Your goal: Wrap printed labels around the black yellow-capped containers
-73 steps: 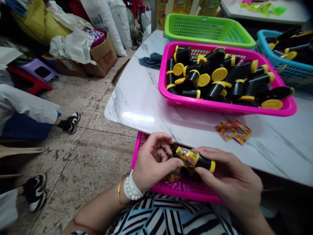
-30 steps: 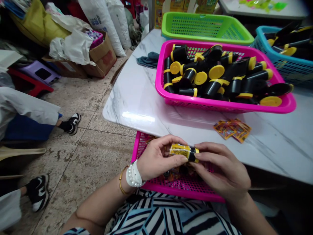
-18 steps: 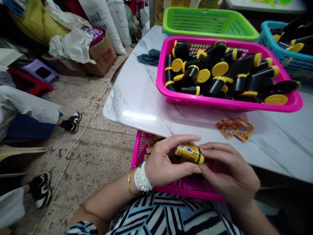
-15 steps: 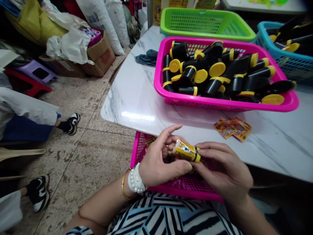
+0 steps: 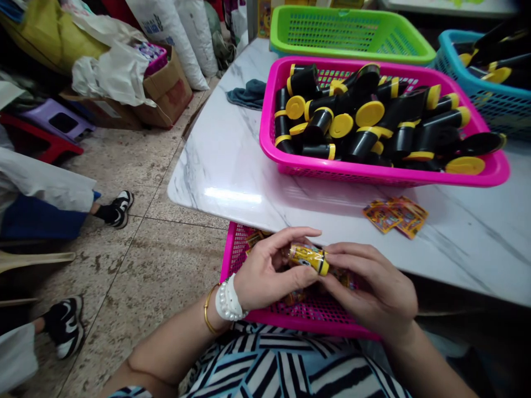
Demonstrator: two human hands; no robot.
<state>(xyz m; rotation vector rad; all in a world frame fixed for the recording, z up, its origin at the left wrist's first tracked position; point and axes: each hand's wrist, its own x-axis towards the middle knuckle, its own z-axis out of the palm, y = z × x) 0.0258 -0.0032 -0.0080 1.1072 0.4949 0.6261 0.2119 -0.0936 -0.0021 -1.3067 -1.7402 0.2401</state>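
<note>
A small yellow canister [image 5: 306, 257] with a printed, shiny label and a black band lies on its side between my two hands. My left hand [image 5: 271, 272] holds its far-left end, with the thumb along the near side and the index finger stretched out above. At the canister's yellow capped end, the fingertips and thumb of my right hand [image 5: 371, 287] pinch it. Below both hands is a pink lap basket [image 5: 226, 257] with small orange-and-yellow printed items in it, mostly hidden by my hands.
On the marble-patterned table [image 5: 215, 171] stands a pink basket [image 5: 332, 172] full of black canisters with yellow lids. Printed cards [image 5: 396, 215] lie before it. Behind are a green basket [image 5: 352, 55] and a blue basket [image 5: 489, 105]. Another person's shoe [image 5: 120, 209] shows at left.
Both hands and the canister have shifted slightly left. The canister has turned about its length, showing another part of the label. My left index finger has lowered.
</note>
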